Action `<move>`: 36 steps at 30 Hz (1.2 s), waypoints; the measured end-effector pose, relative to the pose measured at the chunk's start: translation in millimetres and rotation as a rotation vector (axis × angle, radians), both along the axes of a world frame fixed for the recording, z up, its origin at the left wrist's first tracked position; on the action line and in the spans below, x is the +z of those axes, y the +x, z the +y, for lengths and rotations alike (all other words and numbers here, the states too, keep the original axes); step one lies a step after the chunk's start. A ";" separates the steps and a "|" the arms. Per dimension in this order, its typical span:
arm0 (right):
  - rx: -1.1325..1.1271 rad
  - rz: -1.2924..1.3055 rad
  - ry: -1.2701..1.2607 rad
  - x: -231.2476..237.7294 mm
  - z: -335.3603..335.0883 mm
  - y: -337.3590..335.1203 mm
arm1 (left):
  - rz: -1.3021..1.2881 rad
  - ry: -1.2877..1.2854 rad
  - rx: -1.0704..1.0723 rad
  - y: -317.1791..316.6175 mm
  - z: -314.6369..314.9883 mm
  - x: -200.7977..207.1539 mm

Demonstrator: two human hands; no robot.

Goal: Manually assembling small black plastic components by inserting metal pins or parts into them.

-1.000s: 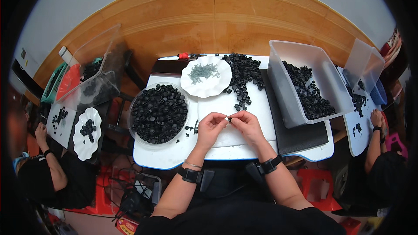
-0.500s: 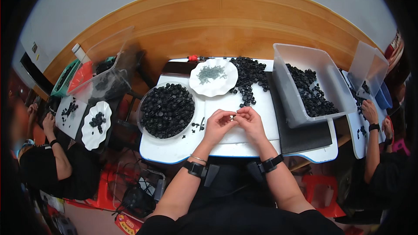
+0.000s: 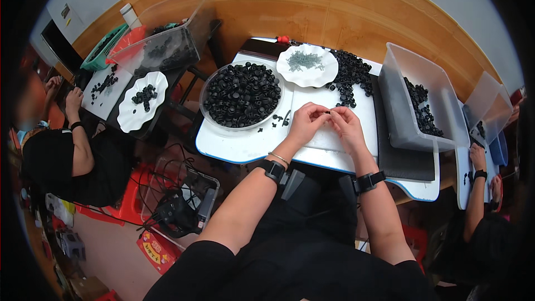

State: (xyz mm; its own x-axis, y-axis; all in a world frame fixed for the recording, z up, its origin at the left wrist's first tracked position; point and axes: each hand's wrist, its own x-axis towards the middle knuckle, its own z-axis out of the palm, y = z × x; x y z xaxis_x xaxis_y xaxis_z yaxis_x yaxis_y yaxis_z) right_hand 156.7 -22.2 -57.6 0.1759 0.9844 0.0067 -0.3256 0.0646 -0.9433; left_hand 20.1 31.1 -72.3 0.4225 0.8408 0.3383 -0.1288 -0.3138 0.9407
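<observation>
On the white table point(image 3: 245, 145) in front of me I count two hands of my own, one clear round bowl point(image 3: 242, 97) heaped with black caps, one white scalloped plate point(image 3: 307, 65) carrying a scatter of small grey bits, one loose pile of black caps point(image 3: 350, 75) lying on the table just right of that plate, and one clear rectangular bin point(image 3: 415, 100) with more black pieces inside at the far right. A few stray black parts point(image 3: 278, 120) lie between the bowl and my hands. My left hand point(image 3: 305, 124) and right hand point(image 3: 346, 125) meet just in front of the plate, fingertips almost touching. Each grip is pinched nearly closed, thumb against forefinger, and between them sits one small dark part point(image 3: 327, 112); it is too tiny for me to tell which hand bears it or what it is. Both wrists wear a black band. Off to my left a second person sits at another table with one white plate of black pieces point(image 3: 144, 100); to my right a third person's forearm point(image 3: 476, 189) reaches toward another tray
</observation>
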 end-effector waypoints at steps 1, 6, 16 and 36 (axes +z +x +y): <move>-0.001 -0.001 0.005 1.4 -0.9 -1.1 | -0.030 -0.013 0.018 0.3 0.6 -2.4; -0.463 -0.769 0.276 40.3 -23.2 -23.6 | -0.098 -0.118 0.025 4.2 1.4 -4.2; 0.839 -1.035 1.042 97.7 -122.6 -176.2 | -0.044 -0.076 0.086 6.6 0.2 -5.4; 0.496 -1.197 1.058 66.3 -111.2 -154.3 | -0.010 -0.060 0.118 7.2 4.8 -8.0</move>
